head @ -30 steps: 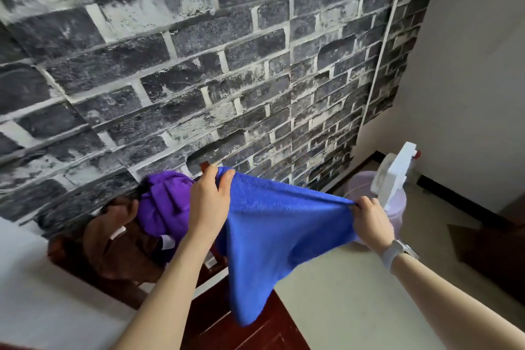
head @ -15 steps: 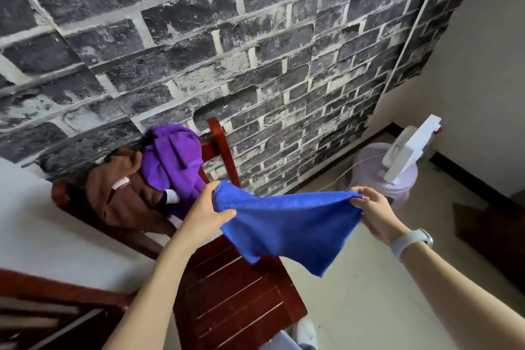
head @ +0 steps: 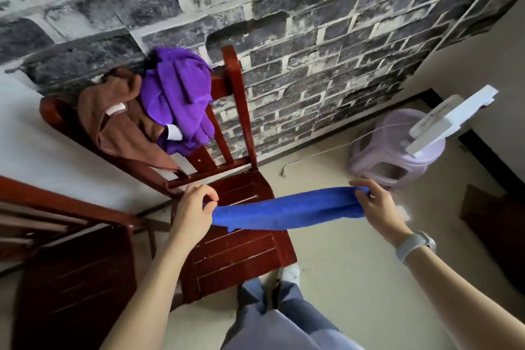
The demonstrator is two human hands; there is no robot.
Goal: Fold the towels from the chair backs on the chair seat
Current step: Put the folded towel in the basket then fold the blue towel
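Observation:
A blue towel (head: 287,212) is stretched level between my hands, just above the red wooden chair seat (head: 241,256). My left hand (head: 193,212) pinches its left end, and my right hand (head: 377,206) grips its right end, out past the seat's right edge. On the chair back (head: 235,99) hang a purple towel (head: 176,96) and a brown towel (head: 119,122), each with a white label.
A second dark red chair (head: 76,287) stands at the lower left. A lilac plastic stool (head: 397,150) with a white object on it sits on the floor at right, with a thin cord beside it. The brick-pattern wall is behind the chair. My legs stand at the seat's front.
Both hands have lowered the blue towel from in front of the chair back to just above the seat. It now lies flatter and narrower between them. The view has tilted downward.

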